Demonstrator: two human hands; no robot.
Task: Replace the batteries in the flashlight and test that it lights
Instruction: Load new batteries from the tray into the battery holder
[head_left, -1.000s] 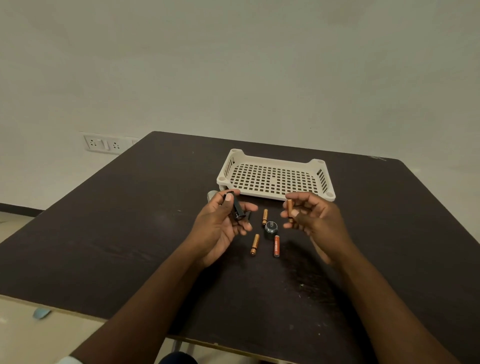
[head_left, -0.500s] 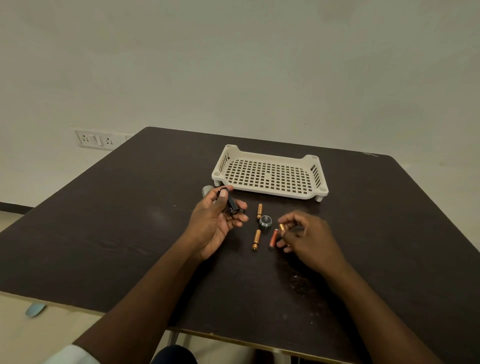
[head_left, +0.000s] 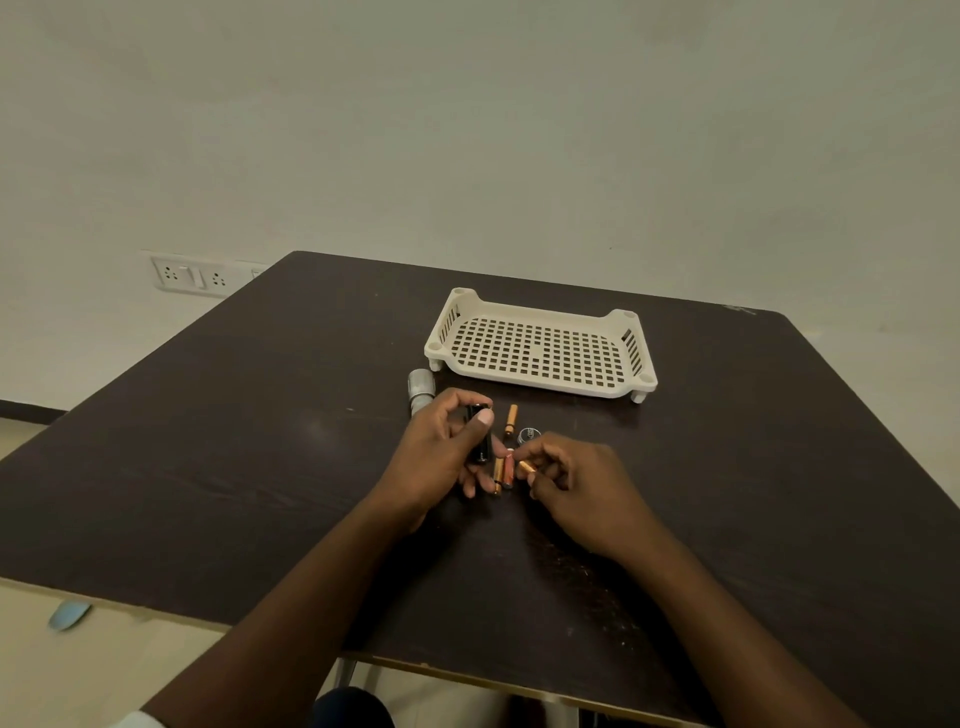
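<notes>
A person's left hand (head_left: 441, 457) holds a black battery holder (head_left: 479, 435) above a dark table (head_left: 218, 457), the thumb pressed on its upper face and the fingers curled beneath; the grip is closed around the holder, whose long axis runs away from the person and slightly leftward, its far end tipped up. The right hand (head_left: 582, 483) pinches one copper-toned battery (head_left: 525, 466) between thumb and fingertips, the cell lying roughly crosswise with its exposed end pointing left toward the holder.

Just between the two hands, two more batteries (head_left: 503, 470) lie side by side on the table, touching or nearly so, both aligned front to back. A fourth battery (head_left: 511, 419) rests farther off, also lengthwise away from the person, with a small round flashlight cap (head_left: 529, 433) just to its right. The silver flashlight body (head_left: 420, 391) lies beyond the left hand, partly hidden by the knuckles, its wider head pointing away toward a white perforated tray (head_left: 540, 349) that stands near the table's far side. A wall socket plate (head_left: 192, 274) shows on the wall at left.
</notes>
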